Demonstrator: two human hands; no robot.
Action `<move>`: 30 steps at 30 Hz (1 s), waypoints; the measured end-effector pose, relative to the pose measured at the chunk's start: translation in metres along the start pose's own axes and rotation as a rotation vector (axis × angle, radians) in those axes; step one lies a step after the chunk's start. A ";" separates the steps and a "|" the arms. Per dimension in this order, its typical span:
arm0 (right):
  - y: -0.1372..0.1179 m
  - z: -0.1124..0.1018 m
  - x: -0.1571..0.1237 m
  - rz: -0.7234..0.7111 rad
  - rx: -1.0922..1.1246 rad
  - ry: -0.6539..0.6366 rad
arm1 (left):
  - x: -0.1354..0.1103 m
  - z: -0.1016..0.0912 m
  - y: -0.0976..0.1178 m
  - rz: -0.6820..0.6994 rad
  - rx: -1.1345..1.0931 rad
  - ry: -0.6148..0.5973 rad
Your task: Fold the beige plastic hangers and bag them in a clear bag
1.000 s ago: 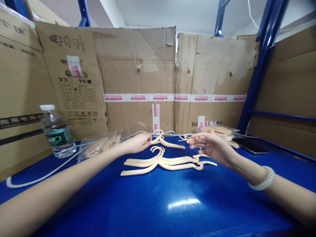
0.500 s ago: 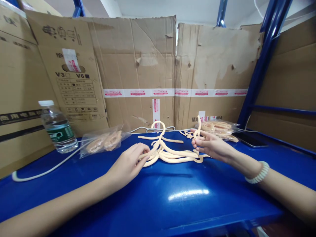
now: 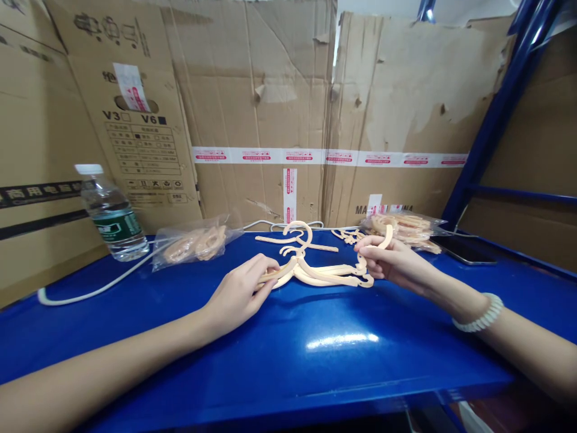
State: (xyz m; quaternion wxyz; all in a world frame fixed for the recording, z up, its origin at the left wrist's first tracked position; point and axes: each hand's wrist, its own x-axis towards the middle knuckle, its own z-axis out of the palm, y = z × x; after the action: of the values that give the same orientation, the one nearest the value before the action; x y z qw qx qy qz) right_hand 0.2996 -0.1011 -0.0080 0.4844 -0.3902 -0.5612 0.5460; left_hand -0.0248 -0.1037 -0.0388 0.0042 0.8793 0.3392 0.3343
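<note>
Midway between the left and right edges of the blue shelf (image 3: 216, 367), toward its far edge, a cream hanger (image 3: 299, 263) sits over a stack of similar hangers (image 3: 311, 280). The left hand (image 3: 243, 288) pinches its left arm between thumb and fingers. The right hand (image 3: 394, 258) has its fingertips together on a curved end piece (image 3: 387, 236) by the hanger's right end; whether the two are joined cannot be told.

By the far left corner, a bottle (image 3: 112, 216) wears a green label, its print too small to read. Behind it, a carton (image 3: 148, 198) reads "V3" beside a blank box and "V6" beside a filled one; the leftmost carton (image 3: 36, 144) shows "商用电脑". Along the far edge, another carton (image 3: 406, 108) has "MA" and "NA" with tape between. The long white tape (image 3: 315, 156) bears red print, illegible here. Near the far right corner, a phone (image 3: 469, 251) lies beside a clear bag (image 3: 403, 228) of cream pieces.
</note>
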 end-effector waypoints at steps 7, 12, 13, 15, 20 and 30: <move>-0.002 -0.001 -0.005 -0.091 -0.130 -0.066 | 0.002 0.001 -0.001 -0.023 -0.021 0.004; 0.000 -0.007 -0.001 -0.206 -0.238 -0.013 | 0.002 0.001 -0.001 -0.041 -0.039 0.001; 0.000 -0.007 -0.001 -0.231 -0.278 -0.015 | 0.002 0.000 -0.001 -0.040 -0.041 0.001; -0.002 -0.007 -0.001 -0.278 -0.374 -0.030 | 0.002 0.000 0.000 -0.038 -0.042 -0.001; -0.007 -0.001 -0.004 -0.241 -0.482 -0.123 | 0.003 -0.001 0.000 -0.035 -0.044 0.002; -0.004 -0.008 0.001 -0.095 -0.324 -0.131 | 0.003 -0.001 0.003 -0.036 -0.073 0.028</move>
State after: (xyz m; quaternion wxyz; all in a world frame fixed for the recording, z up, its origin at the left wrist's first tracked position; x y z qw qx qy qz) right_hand 0.3078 -0.0987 -0.0050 0.4028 -0.3997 -0.6902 0.4491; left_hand -0.0217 -0.1045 -0.0352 0.0376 0.8675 0.3428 0.3585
